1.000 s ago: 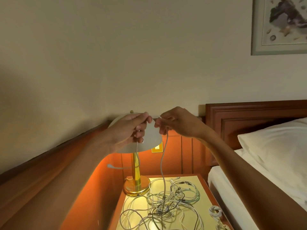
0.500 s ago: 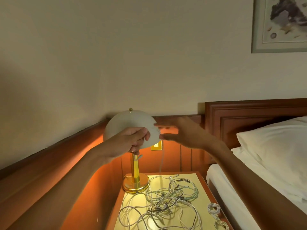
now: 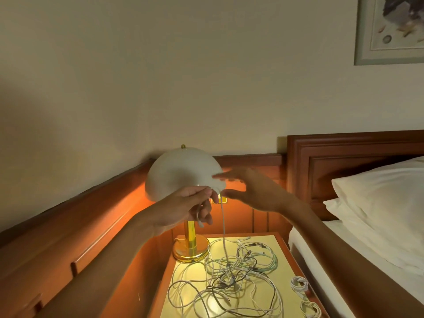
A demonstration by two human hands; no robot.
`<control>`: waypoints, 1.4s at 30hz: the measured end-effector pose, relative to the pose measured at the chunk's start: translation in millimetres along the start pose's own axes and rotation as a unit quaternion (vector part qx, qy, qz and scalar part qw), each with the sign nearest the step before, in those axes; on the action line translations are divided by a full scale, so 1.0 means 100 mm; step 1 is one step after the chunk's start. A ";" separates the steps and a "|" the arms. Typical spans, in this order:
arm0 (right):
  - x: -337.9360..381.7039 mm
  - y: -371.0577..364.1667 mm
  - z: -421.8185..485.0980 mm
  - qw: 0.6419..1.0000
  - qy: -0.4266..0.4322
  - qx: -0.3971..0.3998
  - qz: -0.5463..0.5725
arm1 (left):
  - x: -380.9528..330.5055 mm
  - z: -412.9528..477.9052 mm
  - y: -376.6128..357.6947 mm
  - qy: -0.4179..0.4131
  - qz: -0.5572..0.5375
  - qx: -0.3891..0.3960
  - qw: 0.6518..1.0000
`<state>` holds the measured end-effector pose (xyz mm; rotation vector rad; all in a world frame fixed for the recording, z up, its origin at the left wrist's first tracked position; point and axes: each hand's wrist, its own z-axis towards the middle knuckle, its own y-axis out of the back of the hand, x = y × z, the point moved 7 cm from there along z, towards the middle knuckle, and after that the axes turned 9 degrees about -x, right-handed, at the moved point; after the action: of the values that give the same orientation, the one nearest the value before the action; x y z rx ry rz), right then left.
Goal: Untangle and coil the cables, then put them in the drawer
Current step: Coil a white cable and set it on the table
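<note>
Two hands are raised in front of the lamp [image 3: 183,173], well above the nightstand [image 3: 263,240], and the height looks deliberate: lifting one white cable [image 3: 223,226] lets its length hang straight and draw free of the tangle [image 3: 231,271] lying on the yellow top. The left hand [image 3: 190,207] pinches the cable's upper end, fingers curled round it, probably as the anchor for a coil. The right hand [image 3: 250,189] is beside it, blurred, fingers spread and holding nothing, seemingly poised to take the strand lower down. At the nightstand's right edge lie two coiled cables [image 3: 299,283], set apart from the mess. I cannot pick out the drawer.
</note>
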<state>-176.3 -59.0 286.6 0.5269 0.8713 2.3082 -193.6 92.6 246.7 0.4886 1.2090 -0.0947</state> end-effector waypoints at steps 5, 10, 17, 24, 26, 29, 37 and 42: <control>-0.05 -0.11 0.01 0.989 -0.029 0.011 0.144 | 0.11 0.04 0.00 0.022 -0.121 -0.036 0.992; -0.14 -0.14 0.03 0.974 -0.069 -0.009 0.215 | 0.20 0.04 -0.08 0.032 -0.146 -0.032 0.988; -0.18 -0.10 0.02 0.972 -0.095 -0.125 0.174 | 0.32 0.06 -0.24 0.038 -0.155 -0.003 0.987; -0.33 -0.17 -0.03 0.941 -0.173 -0.170 0.238 | 0.30 0.04 -0.36 0.064 -0.199 0.032 0.977; -0.32 -0.24 -0.05 0.944 -0.179 -0.158 0.227 | 0.28 0.05 -0.37 0.057 -0.236 0.038 0.969; -0.35 -0.31 -0.08 0.945 -0.195 -0.150 0.217 | 0.29 0.08 -0.33 0.047 -0.288 0.015 0.956; -0.39 -0.50 -0.23 0.947 -0.209 -0.129 0.207 | 0.28 0.02 -0.26 0.018 -0.311 0.000 0.950; -0.19 -0.94 -0.61 0.926 -0.247 -0.080 0.274 | 0.32 0.27 -0.12 -0.023 -0.389 -0.067 0.919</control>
<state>-158.1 -43.5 175.4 1.3430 0.3047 2.5064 -162.1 76.8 221.1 -0.1410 1.2932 -0.6942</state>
